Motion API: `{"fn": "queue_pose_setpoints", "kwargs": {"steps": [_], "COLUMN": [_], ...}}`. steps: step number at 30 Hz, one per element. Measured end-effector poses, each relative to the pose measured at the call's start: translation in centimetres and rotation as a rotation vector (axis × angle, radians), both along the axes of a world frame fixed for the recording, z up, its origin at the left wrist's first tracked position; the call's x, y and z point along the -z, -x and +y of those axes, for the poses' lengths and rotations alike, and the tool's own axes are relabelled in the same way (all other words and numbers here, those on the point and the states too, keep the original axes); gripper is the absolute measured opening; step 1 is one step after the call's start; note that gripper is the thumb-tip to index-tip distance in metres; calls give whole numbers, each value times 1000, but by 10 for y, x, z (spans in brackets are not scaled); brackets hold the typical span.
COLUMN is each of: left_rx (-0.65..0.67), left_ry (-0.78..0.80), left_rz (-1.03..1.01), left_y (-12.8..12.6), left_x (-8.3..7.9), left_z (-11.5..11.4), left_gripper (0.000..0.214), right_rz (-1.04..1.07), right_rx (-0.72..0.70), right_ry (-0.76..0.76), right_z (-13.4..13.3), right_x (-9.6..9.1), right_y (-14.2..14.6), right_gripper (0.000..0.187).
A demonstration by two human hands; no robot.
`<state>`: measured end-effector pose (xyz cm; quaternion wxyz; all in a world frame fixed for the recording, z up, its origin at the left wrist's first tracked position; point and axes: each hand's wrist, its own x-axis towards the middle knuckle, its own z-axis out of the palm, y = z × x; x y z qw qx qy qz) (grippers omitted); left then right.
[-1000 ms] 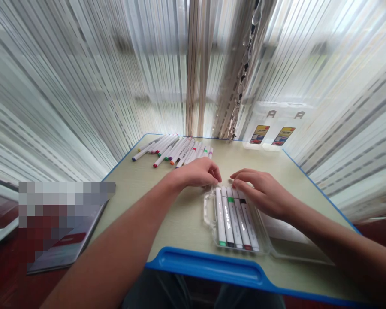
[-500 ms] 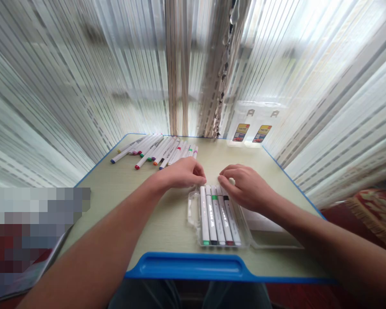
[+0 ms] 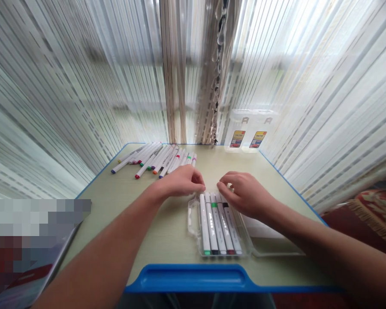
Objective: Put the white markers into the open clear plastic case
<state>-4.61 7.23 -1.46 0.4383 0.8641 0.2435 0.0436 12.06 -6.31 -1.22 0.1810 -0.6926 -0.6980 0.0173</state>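
My left hand [image 3: 186,180] hovers at the far left corner of a clear plastic marker case [image 3: 193,219], its thumb and fingers pinched together. At the case's far right corner is my right hand [image 3: 241,191], fingers curled in and thumb close to them. Whatever either hand may hold is too small or hidden to tell. Several white markers [image 3: 216,227] lie side by side in the case, their coloured ends towards me: green, black, white and dark red. The case's open lid [image 3: 273,244] rests flat to the right, partly under my right forearm.
A loose pile of white markers [image 3: 157,159] with coloured ends lies at the back left of the table [image 3: 154,240]. Two clear cases [image 3: 250,122] with labels stand upright at the back right. A blue tray edge [image 3: 193,277] runs along the front, and string curtains hang behind.
The whole view has shifted, so things sit slightly lower in the picture. Both hands stay at the far end of the case, with only slight finger movement. The markers in it look unchanged.
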Motion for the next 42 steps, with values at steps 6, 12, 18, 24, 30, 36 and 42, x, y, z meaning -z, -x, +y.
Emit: {"fn": "queue_pose_setpoints", "kwargs": {"steps": [6, 12, 18, 24, 30, 36, 42], "left_rx": [-270, -595, -425, -390, -342, -313, -289], "left_ry": [-134, -626, -758, -863, -889, -901, -874], "left_rz": [-115, -215, -91, -18, -8, -113, -357], "left_y": [2, 8, 5, -7, -17, -24, -34], "left_x": [-10, -18, 2, 16, 19, 22, 16], "left_z": [0, 13, 18, 13, 10, 6, -5], "left_gripper": [29, 16, 18, 21, 19, 10, 8], "right_rz": [135, 241, 335, 325, 329, 228, 607], "right_rx": [56, 90, 49, 1, -12, 101, 47], "right_ry": [-85, -265, -255, -225, -213, -117, -23], "right_z": [-4, 2, 14, 19, 21, 27, 34], "right_x": [-14, -21, -8, 3, 4, 6, 15], "right_y": [-7, -29, -42, -45, -48, -57, -59], "right_gripper": [23, 16, 17, 18, 18, 31, 48]}}
